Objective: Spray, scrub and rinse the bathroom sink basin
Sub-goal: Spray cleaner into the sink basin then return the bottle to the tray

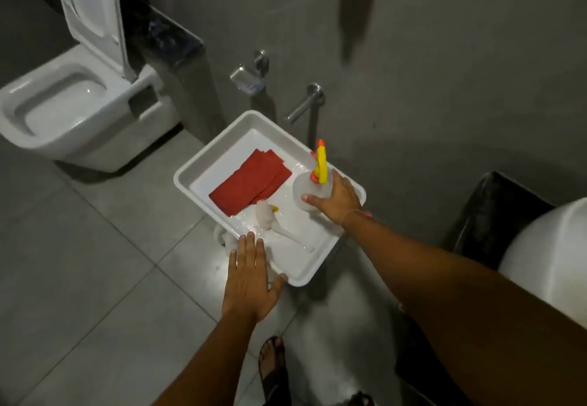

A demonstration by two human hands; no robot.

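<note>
Two hands over white tray (190, 175), grey tiled floor (95, 262)

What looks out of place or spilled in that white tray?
Water is pooled on the white tray floor near the red cloth, and a white brush lies on its side. The right hand grips the upright spray bottle.

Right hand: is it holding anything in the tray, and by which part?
The right hand grips the spray bottle around its clear body, below the yellow trigger head. The left hand holds nothing, resting flat at the white tray edge.
</note>
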